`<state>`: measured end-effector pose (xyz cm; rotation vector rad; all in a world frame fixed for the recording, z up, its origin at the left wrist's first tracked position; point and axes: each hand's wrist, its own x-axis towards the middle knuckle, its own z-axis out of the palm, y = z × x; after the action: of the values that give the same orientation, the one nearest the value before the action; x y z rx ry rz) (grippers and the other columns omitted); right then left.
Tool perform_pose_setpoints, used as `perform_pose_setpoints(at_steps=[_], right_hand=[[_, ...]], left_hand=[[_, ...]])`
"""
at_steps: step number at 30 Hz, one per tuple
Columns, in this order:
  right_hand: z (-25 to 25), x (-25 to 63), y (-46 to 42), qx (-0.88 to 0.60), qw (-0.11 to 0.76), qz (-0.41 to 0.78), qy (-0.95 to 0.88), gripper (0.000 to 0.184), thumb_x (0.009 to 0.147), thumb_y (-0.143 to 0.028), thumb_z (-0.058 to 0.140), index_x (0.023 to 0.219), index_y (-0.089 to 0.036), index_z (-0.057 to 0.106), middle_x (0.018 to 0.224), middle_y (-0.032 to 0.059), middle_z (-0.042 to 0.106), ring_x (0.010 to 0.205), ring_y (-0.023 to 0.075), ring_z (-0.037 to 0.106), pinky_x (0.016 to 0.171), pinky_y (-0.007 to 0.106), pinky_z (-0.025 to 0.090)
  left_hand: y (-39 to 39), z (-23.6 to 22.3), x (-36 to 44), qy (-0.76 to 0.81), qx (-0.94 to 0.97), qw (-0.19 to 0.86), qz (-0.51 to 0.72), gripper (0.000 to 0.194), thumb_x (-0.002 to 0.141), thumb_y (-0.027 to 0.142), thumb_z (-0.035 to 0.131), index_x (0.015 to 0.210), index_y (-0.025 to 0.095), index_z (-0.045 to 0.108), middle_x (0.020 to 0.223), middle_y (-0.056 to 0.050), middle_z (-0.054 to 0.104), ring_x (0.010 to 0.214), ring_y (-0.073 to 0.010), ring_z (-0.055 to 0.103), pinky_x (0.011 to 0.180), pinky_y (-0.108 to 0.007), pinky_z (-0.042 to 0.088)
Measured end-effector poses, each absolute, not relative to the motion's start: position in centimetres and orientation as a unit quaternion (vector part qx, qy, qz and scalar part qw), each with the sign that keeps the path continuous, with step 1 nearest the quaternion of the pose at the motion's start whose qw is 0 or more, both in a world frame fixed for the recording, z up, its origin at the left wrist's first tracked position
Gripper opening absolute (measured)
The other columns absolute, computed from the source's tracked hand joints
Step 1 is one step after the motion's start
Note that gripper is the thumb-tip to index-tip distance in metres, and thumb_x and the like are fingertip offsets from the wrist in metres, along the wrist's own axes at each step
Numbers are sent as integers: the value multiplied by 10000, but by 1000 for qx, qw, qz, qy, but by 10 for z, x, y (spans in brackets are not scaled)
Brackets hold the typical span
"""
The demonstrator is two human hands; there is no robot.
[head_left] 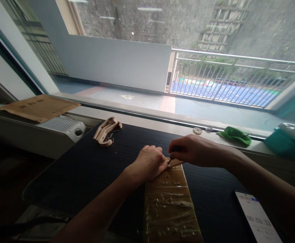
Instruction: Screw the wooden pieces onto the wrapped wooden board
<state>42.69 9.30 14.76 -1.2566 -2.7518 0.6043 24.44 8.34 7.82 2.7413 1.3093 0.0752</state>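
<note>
The phone (pixel 257 216) shows 00:03:32; the brown envelope's (pixel 41 107) lettering is illegible.

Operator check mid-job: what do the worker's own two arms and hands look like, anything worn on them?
Both the left hand and the right hand are ungloved. The left forearm and right forearm show no sleeve, watch, bracelet or cable, and no markings I can make out. Rings I can't rule out, since some fingers are hidden.
</note>
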Motion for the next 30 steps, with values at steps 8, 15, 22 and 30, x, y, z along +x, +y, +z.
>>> perform_pose_setpoints(at_steps=[8, 15, 22, 30], right_hand=[[120, 418, 92, -523, 124, 149, -830, 230, 857, -367, 526, 814, -177, 648, 635, 2, 611, 541, 92, 459, 516, 244, 279], [130, 421, 91, -489, 80, 157, -854, 139, 820, -321, 548, 867, -223, 636, 659, -31, 605, 554, 90, 470, 510, 228, 294], [129, 431, 96, -440, 82, 221, -867, 174, 847, -318, 532, 925, -216, 649, 691, -32, 624, 568, 80, 496, 514, 209, 335], [108, 420, 92, -512, 153, 141, -834, 236, 833, -399, 568, 769, -175, 604, 578, -32, 536, 524, 87, 419, 499, 234, 269]], left_hand=[[85, 79, 246, 433, 900, 49, 25, 282, 856, 301, 497, 664, 194, 673, 796, -56, 602, 750, -217, 560, 691, -332, 395], [83, 78, 244, 431, 900, 50, 32, 288, 861, 294, 481, 655, 202, 661, 791, -47, 591, 746, -212, 551, 690, -335, 389], [84, 77, 245, 432, 900, 53, 25, 293, 864, 299, 481, 663, 196, 667, 802, -51, 593, 753, -209, 545, 698, -335, 388], [86, 74, 245, 430, 902, 43, 30, 285, 852, 307, 488, 656, 201, 665, 806, -58, 597, 778, -234, 557, 715, -355, 403]])
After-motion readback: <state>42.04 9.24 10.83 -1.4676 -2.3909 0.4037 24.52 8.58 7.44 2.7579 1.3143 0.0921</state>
